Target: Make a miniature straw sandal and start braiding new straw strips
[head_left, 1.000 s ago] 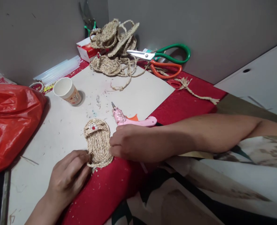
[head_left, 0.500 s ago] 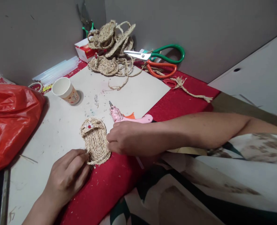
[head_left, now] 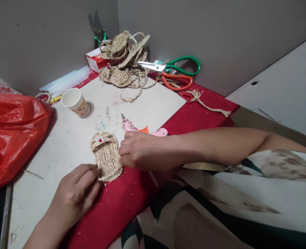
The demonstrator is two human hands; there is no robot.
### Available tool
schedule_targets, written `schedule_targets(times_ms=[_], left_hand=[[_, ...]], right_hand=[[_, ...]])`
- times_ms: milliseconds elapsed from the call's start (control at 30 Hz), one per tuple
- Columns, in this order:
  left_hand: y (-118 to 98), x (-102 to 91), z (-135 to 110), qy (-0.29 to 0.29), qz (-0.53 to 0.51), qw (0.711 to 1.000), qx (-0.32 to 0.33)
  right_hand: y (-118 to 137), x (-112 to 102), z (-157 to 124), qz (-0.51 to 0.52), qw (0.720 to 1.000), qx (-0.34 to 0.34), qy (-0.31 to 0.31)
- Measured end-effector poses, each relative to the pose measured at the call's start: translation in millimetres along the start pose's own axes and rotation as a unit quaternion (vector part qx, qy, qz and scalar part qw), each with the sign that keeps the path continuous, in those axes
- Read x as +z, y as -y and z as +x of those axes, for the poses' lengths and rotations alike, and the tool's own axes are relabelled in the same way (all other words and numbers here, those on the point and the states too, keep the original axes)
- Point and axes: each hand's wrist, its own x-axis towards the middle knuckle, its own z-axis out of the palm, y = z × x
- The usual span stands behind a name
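Observation:
A small woven jute sandal (head_left: 105,155) lies on the white board (head_left: 72,138), its strap set with a red bead. My left hand (head_left: 76,193) curls at the sandal's heel, fingertips pinching its edge. My right hand (head_left: 137,150) rests closed against the sandal's right side, fingers pressed on its rim. Just behind that hand lies a pink glue gun (head_left: 139,128), nozzle pointing away from me.
A paper cup (head_left: 75,101) stands at the left, beside a red plastic bag (head_left: 10,135). A pile of jute sandals and cord (head_left: 123,60), clear glue sticks (head_left: 67,77), green scissors (head_left: 173,64) and orange scissors (head_left: 177,81) lie at the back. A red cloth (head_left: 199,114) covers the table.
Both hands stay on the sandal and shift only slightly. My right hand has edged up toward the glue gun. The view has tilted a little.

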Motion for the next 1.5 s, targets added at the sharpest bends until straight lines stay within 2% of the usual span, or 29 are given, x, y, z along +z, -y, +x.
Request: schedule_targets(times_ms=[167, 367, 800, 1167, 1400, 1500], left_hand=[[-1, -2.8, 3, 0.009, -0.014, 1.000, 0.001], [0, -3.7, 1, 0.026, -0.042, 0.998, -0.039], [-4, -4.4, 3, 0.041, -0.028, 0.997, -0.067], [-1, -5.2, 1, 0.028, -0.034, 0.997, -0.064], [-5, -5.3, 5, 0.031, -0.011, 0.999, -0.024], [-3, -2.8, 3, 0.004, 0.016, 1.000, 0.015]], right_hand=[[-5, 5, 1, -0.003, 0.999, -0.007, -0.032], [-6, 2, 4, 0.024, 0.999, 0.008, -0.045], [0, -8, 5, 0.024, 0.999, 0.030, -0.001], [-5, -3, 7, 0.058, 0.998, 0.030, -0.020], [-6, 1, 5, 0.048, 0.998, 0.022, -0.033], [-6, 2, 5, 0.043, 0.998, 0.016, -0.045]])
